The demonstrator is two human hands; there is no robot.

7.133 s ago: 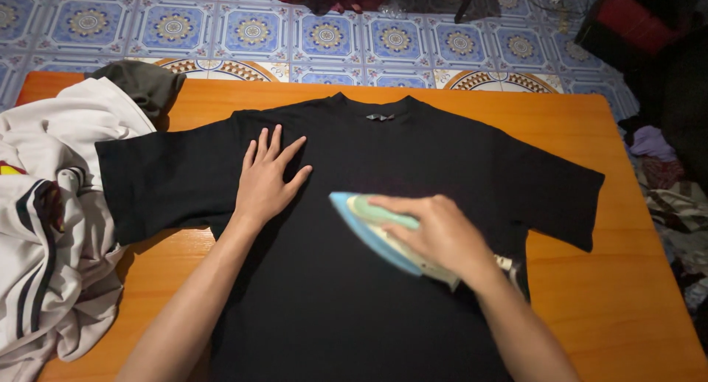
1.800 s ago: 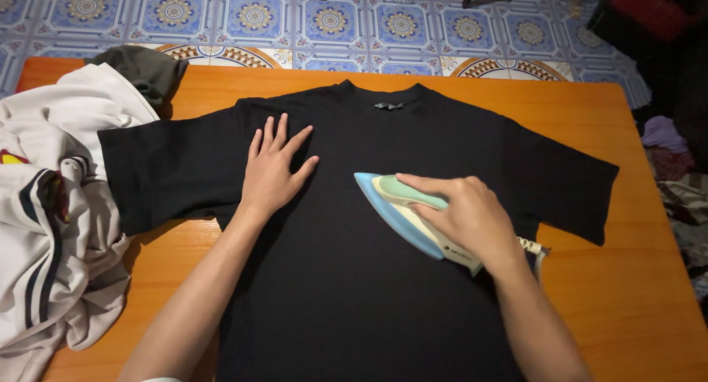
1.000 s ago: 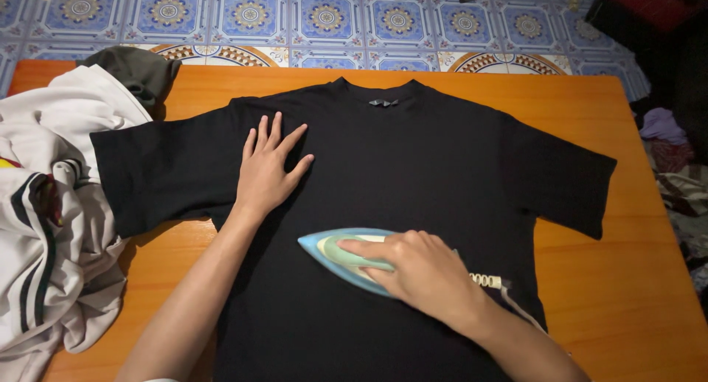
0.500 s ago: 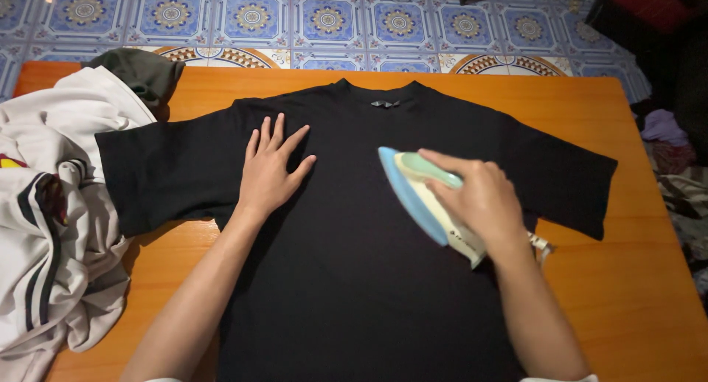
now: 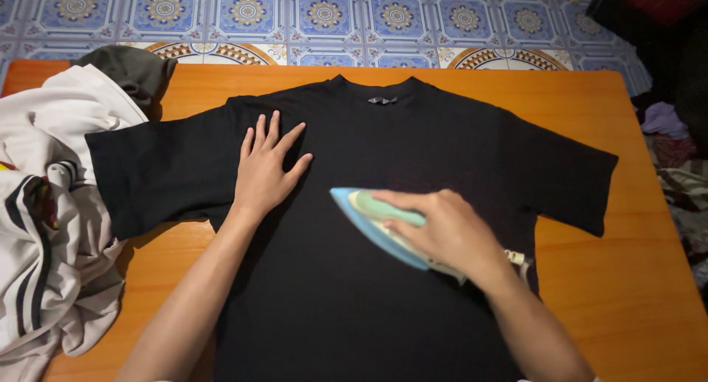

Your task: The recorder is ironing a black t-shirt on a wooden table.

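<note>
A black T-shirt (image 5: 413, 139) lies spread flat on an orange wooden table (image 5: 634, 279), collar toward the far edge. My left hand (image 5: 267, 168) rests flat on the shirt's chest near its left sleeve, fingers spread. My right hand (image 5: 446, 231) grips the handle of a blue and green clothes iron (image 5: 369, 212). The iron sits on the middle of the shirt with its tip pointing left, toward my left hand. Its cord trails off behind my right wrist.
A heap of white clothes with dark stripes (image 5: 44, 227) covers the table's left end, with a dark grey garment (image 5: 129, 68) behind it. Blue patterned floor tiles (image 5: 324, 13) lie beyond the table. More clothing (image 5: 678, 153) lies on the floor at the right.
The iron has slid left and down from the shirt's right chest to its middle, its tip turning to point left. My left hand has stayed flat in place.
</note>
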